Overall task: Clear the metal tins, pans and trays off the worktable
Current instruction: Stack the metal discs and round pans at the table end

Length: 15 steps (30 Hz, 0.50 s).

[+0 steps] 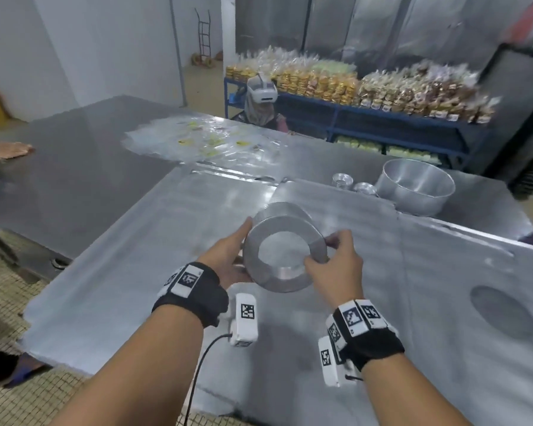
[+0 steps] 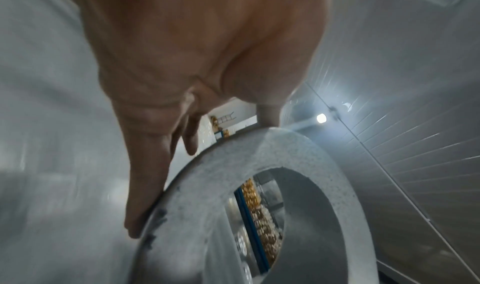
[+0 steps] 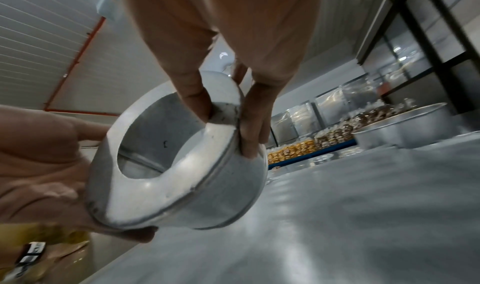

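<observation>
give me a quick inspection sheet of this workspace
surface: metal worktable, bare near the person
job's things: ring tin held tilted above the table; big pan and two small tins at the far edge
clutter: plastic bags on the next table
grips: left hand cups the tin's side; right hand pinches its rim
cables: black cable from the left wrist camera
surroundings: rack of bagged goods; seated person

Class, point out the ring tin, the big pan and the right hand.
ring tin (image 1: 290, 233), head view, flat ringed face.
big pan (image 1: 413, 198), head view, outer wall.
right hand (image 1: 336, 265), head view, back of hand.
</observation>
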### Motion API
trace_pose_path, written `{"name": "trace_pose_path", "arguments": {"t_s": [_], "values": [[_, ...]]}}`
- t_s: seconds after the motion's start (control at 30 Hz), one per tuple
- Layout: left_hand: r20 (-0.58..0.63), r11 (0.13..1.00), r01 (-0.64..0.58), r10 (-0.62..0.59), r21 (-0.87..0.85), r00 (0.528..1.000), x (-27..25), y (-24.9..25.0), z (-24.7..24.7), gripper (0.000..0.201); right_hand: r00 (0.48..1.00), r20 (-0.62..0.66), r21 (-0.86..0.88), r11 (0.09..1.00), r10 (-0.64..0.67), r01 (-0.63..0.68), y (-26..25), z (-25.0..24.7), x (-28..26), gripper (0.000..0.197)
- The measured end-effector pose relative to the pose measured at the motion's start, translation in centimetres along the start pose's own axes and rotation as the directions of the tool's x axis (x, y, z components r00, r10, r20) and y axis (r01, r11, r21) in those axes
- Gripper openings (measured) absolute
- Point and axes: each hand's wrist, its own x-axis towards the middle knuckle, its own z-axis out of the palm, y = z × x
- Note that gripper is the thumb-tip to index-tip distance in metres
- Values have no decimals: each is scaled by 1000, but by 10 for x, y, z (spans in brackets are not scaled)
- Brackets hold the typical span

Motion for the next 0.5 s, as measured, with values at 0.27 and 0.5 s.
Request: {"name": "trace_pose_path", "arguments": {"t_s": [0.27,0.5], "values": [[256,997,-75,70,10,964,9,-34,73,39,986,157,188,979,51,-81,62,-88,-5,73],[438,982,-142,181,-120,881,9,-49,115,32,952,227,638,707,204,-304,93,-137,-17,44]]}}
